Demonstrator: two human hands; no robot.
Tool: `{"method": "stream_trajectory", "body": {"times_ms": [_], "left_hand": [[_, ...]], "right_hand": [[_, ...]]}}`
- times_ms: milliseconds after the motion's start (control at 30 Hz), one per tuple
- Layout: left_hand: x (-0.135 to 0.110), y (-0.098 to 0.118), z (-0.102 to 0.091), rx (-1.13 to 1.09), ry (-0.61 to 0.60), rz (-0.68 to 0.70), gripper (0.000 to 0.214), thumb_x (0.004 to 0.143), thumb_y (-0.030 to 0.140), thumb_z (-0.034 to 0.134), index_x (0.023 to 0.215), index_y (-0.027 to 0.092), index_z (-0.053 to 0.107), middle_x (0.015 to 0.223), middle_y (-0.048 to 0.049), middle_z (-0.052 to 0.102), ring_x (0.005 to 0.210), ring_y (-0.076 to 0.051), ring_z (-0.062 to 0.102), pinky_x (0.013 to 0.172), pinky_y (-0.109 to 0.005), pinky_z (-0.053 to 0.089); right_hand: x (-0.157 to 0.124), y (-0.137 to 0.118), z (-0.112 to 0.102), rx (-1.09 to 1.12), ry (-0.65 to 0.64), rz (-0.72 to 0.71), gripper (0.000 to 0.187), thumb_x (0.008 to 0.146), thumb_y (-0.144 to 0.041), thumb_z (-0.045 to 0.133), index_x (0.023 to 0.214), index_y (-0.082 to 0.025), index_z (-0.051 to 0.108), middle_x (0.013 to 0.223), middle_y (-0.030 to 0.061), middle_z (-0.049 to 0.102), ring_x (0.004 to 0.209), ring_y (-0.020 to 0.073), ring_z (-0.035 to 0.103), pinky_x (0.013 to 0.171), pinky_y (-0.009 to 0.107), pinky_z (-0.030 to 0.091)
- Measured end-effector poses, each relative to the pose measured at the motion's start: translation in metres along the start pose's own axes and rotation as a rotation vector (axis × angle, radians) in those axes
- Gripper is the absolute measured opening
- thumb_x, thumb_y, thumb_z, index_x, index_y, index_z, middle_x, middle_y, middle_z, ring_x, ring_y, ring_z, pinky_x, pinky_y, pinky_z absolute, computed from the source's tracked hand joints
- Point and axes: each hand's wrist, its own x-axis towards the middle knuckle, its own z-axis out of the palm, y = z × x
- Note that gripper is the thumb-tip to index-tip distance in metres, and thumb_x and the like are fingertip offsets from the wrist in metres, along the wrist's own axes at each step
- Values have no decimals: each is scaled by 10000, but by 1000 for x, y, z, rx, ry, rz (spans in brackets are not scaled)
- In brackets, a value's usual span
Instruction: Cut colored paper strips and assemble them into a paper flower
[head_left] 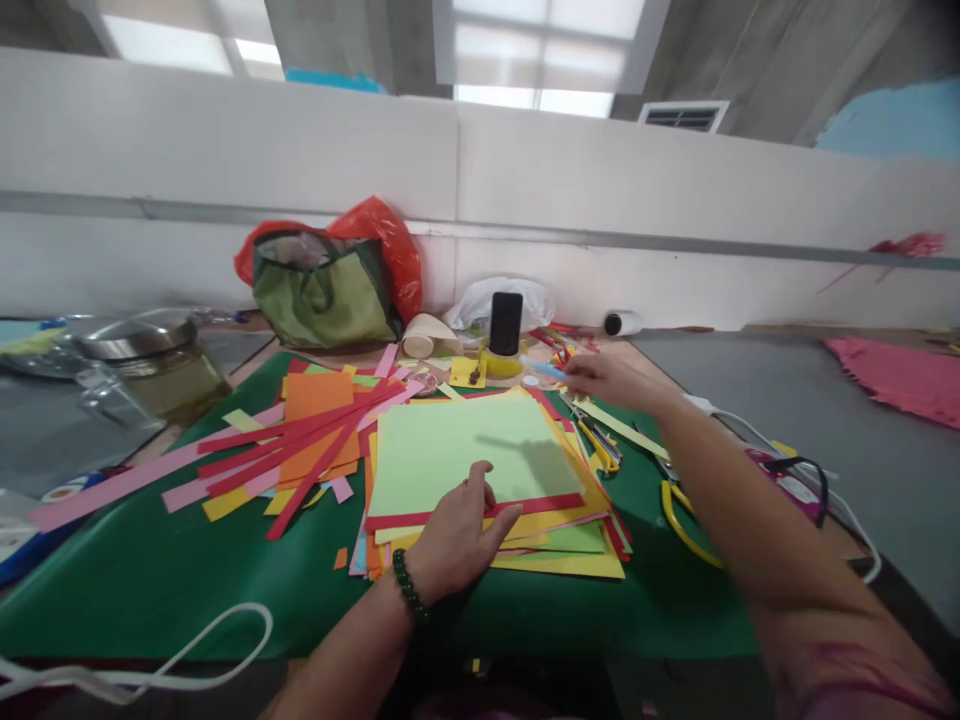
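My left hand, with a dark green bead bracelet on the wrist, rests on the near edge of a light green paper sheet. Its thumb stands apart from its slightly bent fingers. Along that edge lies a red paper strip, partly under the hand. The sheet tops a stack of coloured paper. Beyond the stack's far right corner, my right hand is raised, its fingers closed on a slim light blue object. That object is blurred, so I cannot tell its kind.
Loose paper strips spread to the left on the green mat. A yellow utility knife and yellow-handled scissors lie right. Behind stand a phone and green bag. A glass jar is left; a white cable lies in front.
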Motion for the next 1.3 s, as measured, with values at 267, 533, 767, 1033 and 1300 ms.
{"method": "stream_trajectory", "body": {"times_ms": [267,533,767,1033,1300], "left_hand": [[1,6,-6,214,-82,75,499,761,570,634,1080,211,499,925,-63,648,876,-250,620,757,-353,466],[6,5,-6,387,-139,97,176,961,305,383,940,198,521,904,-56,634,852,-211,599,721,-309,441],[6,9,-5,433,-168,107,243,981,269,330,844,195,517,866,-55,630,830,-202,586,721,-303,437],[3,5,-4,419,-174,155,256,974,273,343,783,198,497,823,-51,596,783,-200,555,710,-318,433],[3,3,-4,389,-172,131,260,970,279,342,768,205,488,795,-44,582,756,-205,544,699,-329,428]], "right_hand": [[-105,-47,25,188,-110,-155,201,848,-321,537,821,-202,696,763,18,718,666,146,627,609,238,450],[-86,-66,75,664,-73,12,186,686,-342,670,664,-157,674,574,-15,612,519,96,487,485,219,362],[-92,-52,81,959,236,156,320,650,-457,717,562,-186,570,441,-62,446,418,67,356,406,212,276],[-121,-8,60,562,543,336,338,712,-448,655,532,-185,540,410,-38,443,396,85,365,391,228,268],[-114,-6,81,335,471,244,363,752,-457,564,514,-187,520,428,-43,400,432,88,336,430,232,271]]}}
